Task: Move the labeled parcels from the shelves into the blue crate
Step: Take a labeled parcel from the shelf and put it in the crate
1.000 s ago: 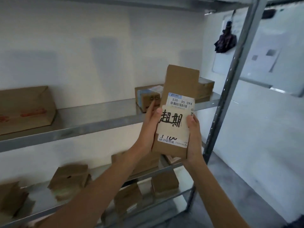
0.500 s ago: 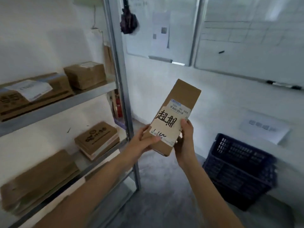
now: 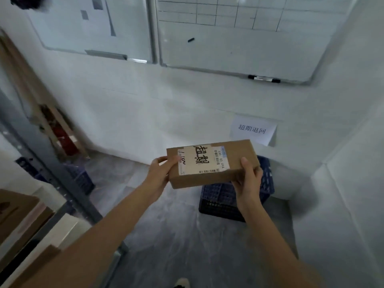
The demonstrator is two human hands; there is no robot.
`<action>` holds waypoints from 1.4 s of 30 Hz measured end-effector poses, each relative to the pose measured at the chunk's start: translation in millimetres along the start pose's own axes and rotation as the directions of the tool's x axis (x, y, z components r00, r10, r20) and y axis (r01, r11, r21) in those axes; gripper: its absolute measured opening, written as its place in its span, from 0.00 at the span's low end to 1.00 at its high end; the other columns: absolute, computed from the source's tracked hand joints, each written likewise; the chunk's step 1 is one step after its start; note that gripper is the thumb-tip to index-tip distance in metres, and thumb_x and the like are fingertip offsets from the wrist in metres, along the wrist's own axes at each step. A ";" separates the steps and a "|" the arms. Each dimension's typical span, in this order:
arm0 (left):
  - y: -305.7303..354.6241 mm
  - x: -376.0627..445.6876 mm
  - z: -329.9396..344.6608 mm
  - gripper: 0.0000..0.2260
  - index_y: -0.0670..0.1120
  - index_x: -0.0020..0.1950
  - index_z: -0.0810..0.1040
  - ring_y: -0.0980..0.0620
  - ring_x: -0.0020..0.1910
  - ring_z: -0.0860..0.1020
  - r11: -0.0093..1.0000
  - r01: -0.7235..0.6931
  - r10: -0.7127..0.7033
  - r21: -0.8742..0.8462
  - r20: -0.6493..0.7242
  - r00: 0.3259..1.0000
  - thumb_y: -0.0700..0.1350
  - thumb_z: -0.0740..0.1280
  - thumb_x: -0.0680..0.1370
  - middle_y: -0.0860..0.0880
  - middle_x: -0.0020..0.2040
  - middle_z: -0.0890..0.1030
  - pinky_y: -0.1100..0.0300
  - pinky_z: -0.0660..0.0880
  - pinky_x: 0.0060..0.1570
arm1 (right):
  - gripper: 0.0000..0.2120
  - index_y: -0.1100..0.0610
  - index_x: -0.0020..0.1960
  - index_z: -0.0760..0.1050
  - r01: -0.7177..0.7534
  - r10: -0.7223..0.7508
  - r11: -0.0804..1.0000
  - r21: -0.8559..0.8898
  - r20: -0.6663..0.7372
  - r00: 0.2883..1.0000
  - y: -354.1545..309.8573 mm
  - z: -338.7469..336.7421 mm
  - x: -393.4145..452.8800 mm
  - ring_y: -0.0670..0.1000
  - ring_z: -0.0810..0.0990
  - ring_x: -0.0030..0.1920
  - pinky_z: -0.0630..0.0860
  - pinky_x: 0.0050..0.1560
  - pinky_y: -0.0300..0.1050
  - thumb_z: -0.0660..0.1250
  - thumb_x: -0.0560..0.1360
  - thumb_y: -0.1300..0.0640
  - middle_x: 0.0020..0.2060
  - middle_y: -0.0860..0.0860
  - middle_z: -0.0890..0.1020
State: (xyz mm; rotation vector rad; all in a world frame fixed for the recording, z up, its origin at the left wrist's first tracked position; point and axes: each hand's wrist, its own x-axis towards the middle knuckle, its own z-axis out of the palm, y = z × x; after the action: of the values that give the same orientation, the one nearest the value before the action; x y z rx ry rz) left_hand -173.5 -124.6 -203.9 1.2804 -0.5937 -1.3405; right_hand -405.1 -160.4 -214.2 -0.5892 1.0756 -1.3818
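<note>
Tilted upright before, the labeled parcel point(image 3: 212, 163) now lies level above the blue crate point(image 3: 234, 196). Left hand point(image 3: 161, 173) and right hand point(image 3: 248, 177) grip its ends, fingers curled round it.

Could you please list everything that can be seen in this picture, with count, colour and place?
parcel: one, brown cardboard with a white label, held level in front of the blue crate
blue crate: one, dark blue, on the floor by the wall, partly hidden behind the parcel
paper sign: one, white with black print, on the wall above the crate
whiteboards: two, white, on the wall at the top
marker: one, black and white, on the right whiteboard's ledge
shelf post: one, grey metal, at the left
boxes: several, brown, at the lower left
left hand: one, holds the parcel's left end
right hand: one, holds the parcel's right end
</note>
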 end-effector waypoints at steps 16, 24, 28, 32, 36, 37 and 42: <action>-58.2 196.5 85.7 0.16 0.49 0.70 0.72 0.52 0.61 0.76 0.946 0.079 -0.134 0.315 0.157 0.978 0.47 0.54 0.84 0.50 0.62 0.79 0.59 0.72 0.61 | 0.25 0.56 0.61 0.74 -0.119 -0.106 0.882 -0.455 -0.438 0.893 35.6 -43.5 152.1 0.54 0.77 0.58 0.75 0.56 0.49 0.64 0.74 0.38 0.60 0.55 0.78; -80.8 286.1 138.0 0.16 0.43 0.71 0.68 0.52 0.57 0.74 0.894 0.146 -0.187 0.424 0.056 0.981 0.40 0.53 0.84 0.46 0.63 0.77 0.58 0.71 0.60 | 0.19 0.55 0.66 0.71 -0.152 -0.109 0.841 -0.520 -0.437 0.893 39.8 -71.5 251.4 0.52 0.76 0.57 0.74 0.56 0.48 0.64 0.79 0.48 0.59 0.53 0.77; -99.8 351.8 182.9 0.16 0.44 0.71 0.69 0.54 0.55 0.74 0.863 0.182 -0.206 0.472 0.000 0.979 0.39 0.52 0.84 0.49 0.60 0.77 0.62 0.70 0.54 | 0.19 0.57 0.67 0.71 -0.201 -0.045 0.838 -0.507 -0.430 0.902 41.5 -92.8 328.1 0.51 0.75 0.55 0.72 0.52 0.46 0.63 0.80 0.49 0.58 0.52 0.77; -127.4 425.8 226.0 0.16 0.45 0.69 0.73 0.50 0.54 0.78 0.834 0.287 -0.264 0.471 -0.117 0.957 0.40 0.53 0.84 0.47 0.59 0.80 0.54 0.76 0.56 | 0.19 0.55 0.67 0.71 -0.312 0.072 0.798 -0.516 -0.432 0.899 43.7 -117.4 418.6 0.52 0.76 0.58 0.74 0.58 0.51 0.63 0.79 0.48 0.60 0.52 0.78; -163.6 487.4 255.2 0.16 0.47 0.70 0.72 0.48 0.56 0.78 0.803 0.392 -0.308 0.450 -0.249 0.918 0.42 0.54 0.83 0.47 0.63 0.79 0.52 0.76 0.59 | 0.23 0.55 0.69 0.71 -0.411 0.180 0.726 -0.552 -0.424 0.888 53.8 -144.8 495.1 0.53 0.76 0.61 0.73 0.63 0.53 0.62 0.79 0.44 0.62 0.52 0.78; -170.9 500.7 261.4 0.16 0.46 0.71 0.71 0.49 0.55 0.78 0.802 0.403 -0.307 0.441 -0.274 0.911 0.42 0.54 0.83 0.48 0.63 0.79 0.55 0.76 0.56 | 0.23 0.55 0.69 0.71 -0.420 0.197 0.712 -0.563 -0.414 0.888 57.5 -150.1 512.3 0.52 0.76 0.61 0.73 0.62 0.52 0.62 0.79 0.44 0.62 0.52 0.78; -202.5 567.1 269.0 0.18 0.45 0.73 0.69 0.49 0.53 0.76 0.743 0.469 -0.320 0.478 -0.362 0.875 0.41 0.55 0.83 0.47 0.62 0.78 0.57 0.74 0.50 | 0.24 0.56 0.71 0.69 -0.528 0.356 0.655 -0.541 -0.395 0.847 91.0 -169.1 582.7 0.50 0.74 0.57 0.70 0.57 0.45 0.59 0.80 0.43 0.59 0.49 0.75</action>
State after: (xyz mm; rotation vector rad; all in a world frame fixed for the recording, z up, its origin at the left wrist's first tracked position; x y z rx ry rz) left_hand -363.2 -682.3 -500.5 2.1305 -0.5600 -1.3538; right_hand -591.0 -661.1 -516.1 -0.5714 1.7984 -0.6323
